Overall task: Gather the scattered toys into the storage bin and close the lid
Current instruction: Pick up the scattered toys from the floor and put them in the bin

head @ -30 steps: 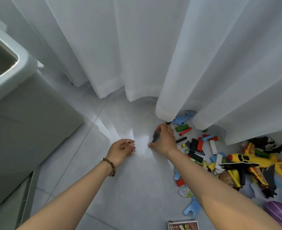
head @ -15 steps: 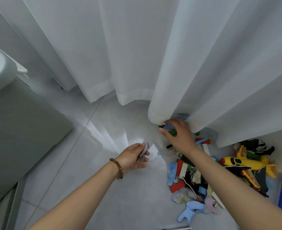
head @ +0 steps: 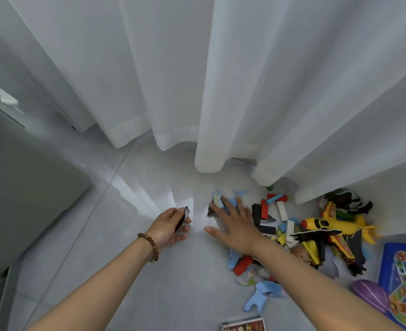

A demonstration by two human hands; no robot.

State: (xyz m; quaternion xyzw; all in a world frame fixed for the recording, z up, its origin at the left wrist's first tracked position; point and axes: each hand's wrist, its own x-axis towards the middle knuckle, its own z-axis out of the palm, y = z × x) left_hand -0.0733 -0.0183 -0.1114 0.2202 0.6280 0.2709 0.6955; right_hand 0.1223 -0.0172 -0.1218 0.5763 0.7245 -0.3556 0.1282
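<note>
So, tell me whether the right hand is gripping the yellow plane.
No, the right hand lies flat with straight fingers over small pieces on the floor, and the yellow plane lies untouched off to its right.

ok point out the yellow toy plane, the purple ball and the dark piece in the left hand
yellow toy plane (head: 326, 224): head view, middle of the fuselage
purple ball (head: 370, 295): head view, its striped top
dark flat piece (head: 181, 219): head view, its dark face

Soft daylight through the sheer curtain (head: 245, 80), glare patch on the floor (head: 187, 206), wide-angle bending at the edges
</note>
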